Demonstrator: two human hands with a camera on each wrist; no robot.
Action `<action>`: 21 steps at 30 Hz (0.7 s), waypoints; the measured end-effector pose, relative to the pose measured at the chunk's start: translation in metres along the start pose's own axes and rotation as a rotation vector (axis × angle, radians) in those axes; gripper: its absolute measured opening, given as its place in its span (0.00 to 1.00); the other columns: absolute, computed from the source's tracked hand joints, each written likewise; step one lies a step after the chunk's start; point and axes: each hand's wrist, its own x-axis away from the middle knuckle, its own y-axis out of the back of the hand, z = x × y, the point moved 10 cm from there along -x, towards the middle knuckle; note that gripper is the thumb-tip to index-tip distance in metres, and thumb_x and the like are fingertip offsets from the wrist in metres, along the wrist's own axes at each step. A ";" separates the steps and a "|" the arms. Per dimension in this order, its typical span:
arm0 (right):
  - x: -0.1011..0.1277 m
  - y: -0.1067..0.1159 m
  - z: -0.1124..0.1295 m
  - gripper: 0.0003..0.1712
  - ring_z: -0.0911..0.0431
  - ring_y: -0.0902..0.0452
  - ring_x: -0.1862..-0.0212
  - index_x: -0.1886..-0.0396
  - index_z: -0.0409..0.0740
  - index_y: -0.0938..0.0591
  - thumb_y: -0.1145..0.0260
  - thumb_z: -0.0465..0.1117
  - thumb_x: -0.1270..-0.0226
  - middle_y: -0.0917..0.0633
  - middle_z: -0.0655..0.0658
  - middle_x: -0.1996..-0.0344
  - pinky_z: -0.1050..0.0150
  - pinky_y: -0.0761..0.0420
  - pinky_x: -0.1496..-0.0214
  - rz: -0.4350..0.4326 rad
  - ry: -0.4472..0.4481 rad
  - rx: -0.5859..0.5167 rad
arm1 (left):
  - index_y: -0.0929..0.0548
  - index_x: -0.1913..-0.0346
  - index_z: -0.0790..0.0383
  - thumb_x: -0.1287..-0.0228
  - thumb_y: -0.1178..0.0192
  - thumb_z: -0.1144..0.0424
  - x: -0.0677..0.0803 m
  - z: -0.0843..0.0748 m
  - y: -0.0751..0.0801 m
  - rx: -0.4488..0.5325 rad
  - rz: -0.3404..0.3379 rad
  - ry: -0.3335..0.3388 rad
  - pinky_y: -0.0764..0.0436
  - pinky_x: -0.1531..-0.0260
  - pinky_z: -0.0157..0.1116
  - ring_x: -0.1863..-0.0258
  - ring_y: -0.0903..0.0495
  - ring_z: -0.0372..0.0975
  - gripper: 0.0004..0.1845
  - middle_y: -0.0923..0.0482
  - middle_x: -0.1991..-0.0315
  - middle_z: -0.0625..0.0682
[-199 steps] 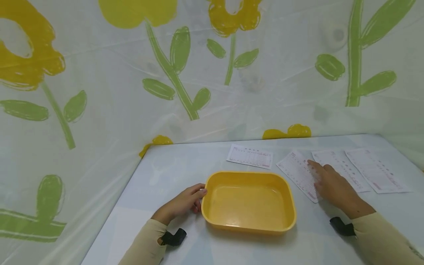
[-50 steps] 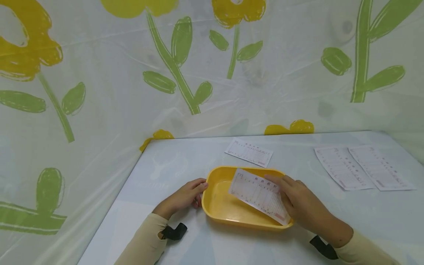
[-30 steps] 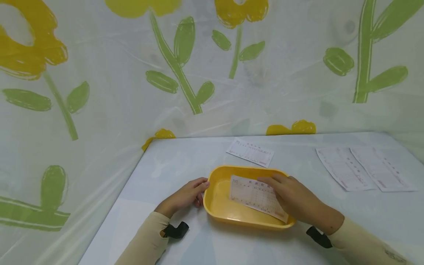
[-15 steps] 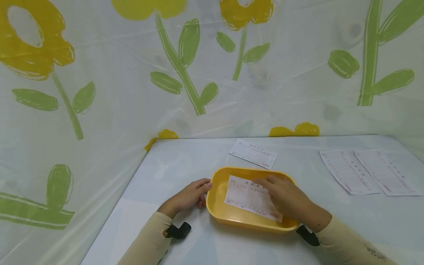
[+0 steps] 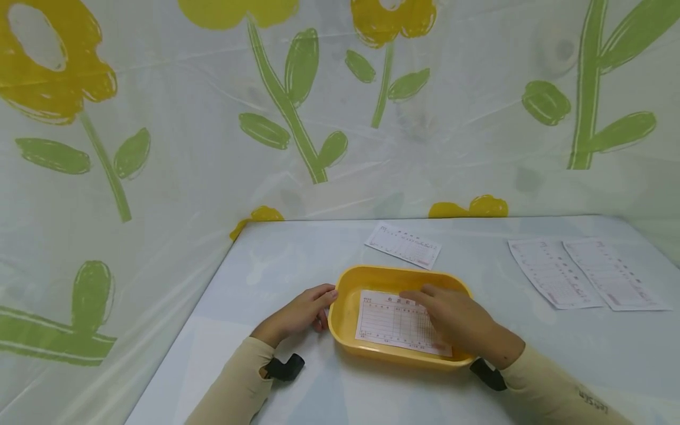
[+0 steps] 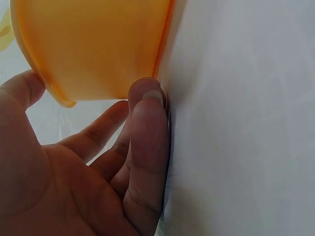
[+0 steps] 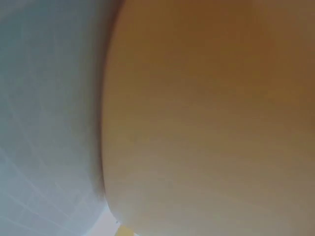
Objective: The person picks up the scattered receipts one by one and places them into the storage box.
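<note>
While the yellow tray (image 5: 340,310) sat toward the near edge of the counter (image 5: 276,265), roughly midway between its left and right edges, your left hand (image 5: 297,316) lay against the tray's left end. Its fingers (image 6: 147,128) were curled at the tray's outer wall, with the thumb up by the rim and the fingertips where wall met counter, so the hand cupped that end of the tray. Inside the tray lay a printed slip (image 5: 390,321), flat on the tray's floor with its long side running left to right. Your right hand (image 5: 457,321) reached over the tray's right end and rested on the right part of that slip, fingers stretched out and fairly straight, pressing the paper down rather than pinching it. The right wrist view showed only a blur of tray wall and counter, so it added nothing about the grip.

Beyond the tray, toward the far edge, a second slip (image 5: 404,245) lay flat by itself. Farther right, near the far right corner, two more slips (image 5: 584,271) lay side by side, their edges touching or slightly overlapping.
</note>
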 end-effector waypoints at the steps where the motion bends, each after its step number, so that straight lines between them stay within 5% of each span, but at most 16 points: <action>1: 0.000 0.000 0.000 0.37 0.62 0.32 0.69 0.37 0.57 0.22 0.28 0.26 0.46 0.18 0.52 0.56 0.68 0.20 0.60 0.001 -0.003 0.002 | 0.26 0.35 0.54 0.23 0.55 0.41 0.000 0.000 0.000 0.000 -0.001 0.002 0.19 0.69 0.35 0.73 0.21 0.41 0.26 0.19 0.71 0.52; 21: 0.000 -0.004 -0.005 0.26 0.64 0.28 0.67 0.40 0.55 0.20 0.29 0.35 0.37 0.16 0.55 0.60 0.61 0.16 0.53 0.054 -0.062 -0.033 | 0.26 0.34 0.54 0.23 0.56 0.41 -0.001 0.002 0.001 -0.005 -0.013 0.013 0.19 0.70 0.35 0.74 0.22 0.41 0.27 0.20 0.73 0.52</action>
